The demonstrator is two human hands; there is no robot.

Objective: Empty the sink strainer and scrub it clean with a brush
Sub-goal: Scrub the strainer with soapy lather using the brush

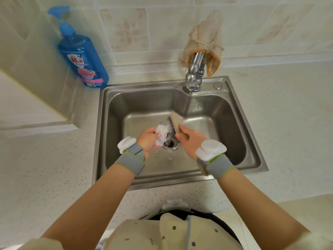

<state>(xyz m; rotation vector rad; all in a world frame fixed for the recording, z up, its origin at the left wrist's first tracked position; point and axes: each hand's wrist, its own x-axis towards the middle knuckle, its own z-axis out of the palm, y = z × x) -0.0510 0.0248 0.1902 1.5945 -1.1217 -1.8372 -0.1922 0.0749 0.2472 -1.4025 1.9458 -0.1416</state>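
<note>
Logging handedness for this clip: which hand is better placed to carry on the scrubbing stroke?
Right. The right hand grips the brush, bristles against the foamy strainer. The left hand is occupied holding that strainer over the drain.
</note>
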